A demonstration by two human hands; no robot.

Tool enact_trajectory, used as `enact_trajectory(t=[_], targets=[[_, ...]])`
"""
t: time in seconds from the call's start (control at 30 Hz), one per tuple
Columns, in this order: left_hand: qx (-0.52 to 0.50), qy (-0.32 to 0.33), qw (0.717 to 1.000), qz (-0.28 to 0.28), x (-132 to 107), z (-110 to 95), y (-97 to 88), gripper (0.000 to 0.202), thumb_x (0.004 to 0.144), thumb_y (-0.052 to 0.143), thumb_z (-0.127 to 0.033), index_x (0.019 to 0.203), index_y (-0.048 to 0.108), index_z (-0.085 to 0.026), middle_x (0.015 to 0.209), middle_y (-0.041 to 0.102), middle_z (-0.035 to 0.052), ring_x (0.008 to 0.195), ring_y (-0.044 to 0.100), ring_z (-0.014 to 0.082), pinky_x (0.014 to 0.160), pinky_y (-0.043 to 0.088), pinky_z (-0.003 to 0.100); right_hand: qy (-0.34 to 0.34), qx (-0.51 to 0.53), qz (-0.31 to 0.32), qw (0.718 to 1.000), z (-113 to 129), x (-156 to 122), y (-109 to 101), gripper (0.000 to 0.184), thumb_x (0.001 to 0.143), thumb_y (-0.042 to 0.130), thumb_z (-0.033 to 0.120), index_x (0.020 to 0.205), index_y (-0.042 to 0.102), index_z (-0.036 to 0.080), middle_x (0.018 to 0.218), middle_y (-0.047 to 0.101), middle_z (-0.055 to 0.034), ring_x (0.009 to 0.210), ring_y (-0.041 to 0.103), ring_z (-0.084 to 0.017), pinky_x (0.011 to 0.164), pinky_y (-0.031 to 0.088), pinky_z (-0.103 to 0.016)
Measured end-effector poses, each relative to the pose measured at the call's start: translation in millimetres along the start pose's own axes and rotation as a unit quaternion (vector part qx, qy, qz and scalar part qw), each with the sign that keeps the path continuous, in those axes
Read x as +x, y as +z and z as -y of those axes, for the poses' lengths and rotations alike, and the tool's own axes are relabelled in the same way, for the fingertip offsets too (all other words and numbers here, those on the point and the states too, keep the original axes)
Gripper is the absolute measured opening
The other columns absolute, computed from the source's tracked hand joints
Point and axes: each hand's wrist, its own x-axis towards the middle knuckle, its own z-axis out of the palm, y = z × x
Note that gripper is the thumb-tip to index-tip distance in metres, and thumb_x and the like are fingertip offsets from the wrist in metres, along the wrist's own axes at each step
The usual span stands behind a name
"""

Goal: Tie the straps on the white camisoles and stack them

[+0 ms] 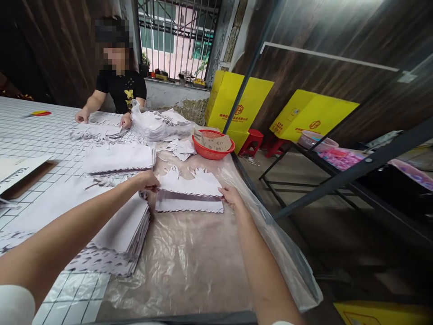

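Observation:
A white sheet with a wavy front edge and cut-out shapes along its far edge (189, 183) is stretched between my two hands. My left hand (149, 180) pinches its left end, and my right hand (230, 195) pinches the right end. Beneath it, partly covered, lies another white wavy-edged sheet (189, 204) on the clear plastic sheeting (189, 262). A tall stack of white sheets (122, 225) stands under and beside my left forearm. Farther back is a smaller white stack (118, 158).
A co-worker (118, 85) across the table handles similar white pieces (98, 132). A red basket (213, 153) with a cardboard piece sits at the right edge. Yellow boxes (237, 99), a dark metal frame (324, 187) and red stools (252, 142) stand to the right.

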Motion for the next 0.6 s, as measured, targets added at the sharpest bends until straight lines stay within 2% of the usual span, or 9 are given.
enact_trajectory(t=[0.2, 0.33, 0.6], targets=[[0.063, -0.016, 0.998, 0.005, -14, 19, 9.8, 0.023, 0.059, 0.078, -0.007, 0.057, 0.057, -0.015, 0.051, 0.066, 0.0097, 0.053, 0.068, 0.0243, 0.037, 0.029, 0.019, -0.038, -0.054, -0.019, 0.998, -30, -12, 2, 0.019, 0.075, 0.071, 0.021, 0.063, 0.057, 0.019, 0.055, 0.061, 0.0031, 0.050, 0.058, -0.013, 0.048, 0.046, -0.021], [0.118, -0.021, 0.993, -0.005, -15, 23, 16.5, 0.023, 0.056, 0.079, -0.006, 0.055, 0.058, -0.016, 0.044, 0.060, 0.0061, 0.053, 0.067, 0.0249, 0.040, 0.033, 0.021, -0.060, -0.100, -0.043, 0.992, -43, -15, 6, 0.018, 0.073, 0.070, 0.024, 0.063, 0.056, 0.019, 0.051, 0.057, 0.0041, 0.049, 0.057, -0.013, 0.048, 0.042, -0.021], [0.209, -0.015, 0.978, 0.000, -14, 20, 22.0, 0.025, 0.052, 0.080, -0.007, 0.053, 0.057, -0.017, 0.045, 0.062, 0.0054, 0.052, 0.066, 0.0245, 0.047, 0.041, 0.025, -0.087, -0.156, -0.061, 0.982, -44, -19, 5, 0.018, 0.076, 0.065, 0.027, 0.063, 0.055, 0.020, 0.052, 0.057, 0.0044, 0.049, 0.056, -0.014, 0.052, 0.041, -0.022]])
